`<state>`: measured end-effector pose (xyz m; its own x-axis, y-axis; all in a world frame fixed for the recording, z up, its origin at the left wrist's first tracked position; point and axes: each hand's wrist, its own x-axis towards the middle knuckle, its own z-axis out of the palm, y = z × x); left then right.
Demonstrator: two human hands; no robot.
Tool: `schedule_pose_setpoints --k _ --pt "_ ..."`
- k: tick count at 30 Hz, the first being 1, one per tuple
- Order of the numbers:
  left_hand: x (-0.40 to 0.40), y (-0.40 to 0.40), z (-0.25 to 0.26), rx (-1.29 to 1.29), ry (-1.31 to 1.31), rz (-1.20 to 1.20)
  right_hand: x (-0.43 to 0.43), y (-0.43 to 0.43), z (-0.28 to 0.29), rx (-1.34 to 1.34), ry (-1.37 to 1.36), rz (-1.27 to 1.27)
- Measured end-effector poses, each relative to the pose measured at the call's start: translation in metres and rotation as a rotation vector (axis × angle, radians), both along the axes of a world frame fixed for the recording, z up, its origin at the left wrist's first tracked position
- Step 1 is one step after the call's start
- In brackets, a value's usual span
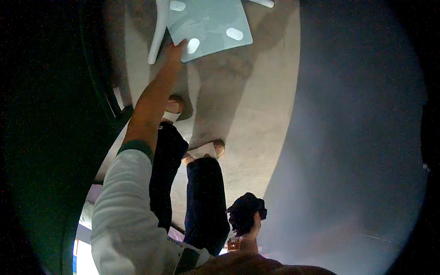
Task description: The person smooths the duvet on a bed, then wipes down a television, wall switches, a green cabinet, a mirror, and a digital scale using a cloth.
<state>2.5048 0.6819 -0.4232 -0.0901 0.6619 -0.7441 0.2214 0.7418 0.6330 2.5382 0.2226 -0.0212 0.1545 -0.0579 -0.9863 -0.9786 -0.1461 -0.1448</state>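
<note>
At the top of the head view is a pale blue, glossy four-sided panel (pixel 213 31) with several white oval patches on it. My left hand (pixel 176 50) is at its near left edge, the fingertips over the corner and the rest of the grip partly hidden. A white curved bar (pixel 158 34) stands just left of that hand, and the end of another (pixel 263 2) shows at the upper right. Low in the view, beside my right leg, my right hand (pixel 253 228) is closed around a crumpled dark cloth (pixel 245 213).
My feet, in open sandals (pixel 204 151) with pale straps, stand on a beige floor (pixel 254 127). A grey wall-like surface (pixel 343 120) runs along the right. The left side is very dark, with a dark object (pixel 120 110) near the floor's edge. Shadows cross the floor.
</note>
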Motion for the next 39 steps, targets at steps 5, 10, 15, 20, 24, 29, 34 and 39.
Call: schedule_pose_setpoints --k 5,10,15,20,24,29,34,39 --pt "0.021 -0.006 0.069 -0.171 -0.064 -0.171 0.006 0.046 0.006 0.046 -0.127 -0.044" --pt "0.019 -0.026 0.084 -0.271 -0.524 -0.345 0.009 0.025 -0.002 0.208 -0.05 -0.058" --pt "0.026 -0.04 0.133 -0.324 -0.549 -0.392 0.001 0.025 -0.005 0.134 -0.079 -0.013" --pt "-0.011 -0.096 0.132 -0.428 -0.48 -0.369 -0.003 0.008 -0.017 0.194 -0.177 0.052" --pt "-0.068 -0.167 0.163 -0.531 -0.501 -0.237 0.025 0.003 -0.041 0.163 -0.393 0.11" --pt "-0.118 -0.244 0.227 -0.592 -0.583 -0.273 -0.004 0.072 -0.095 0.371 -0.842 1.019" --pt "-0.153 -0.264 0.281 -0.565 -0.672 -0.378 -0.019 0.115 -0.157 -0.281 -1.628 1.767" --pt "-0.147 -0.249 0.271 -0.469 -0.753 -0.55 0.034 0.129 -0.143 -0.036 -0.838 1.26"
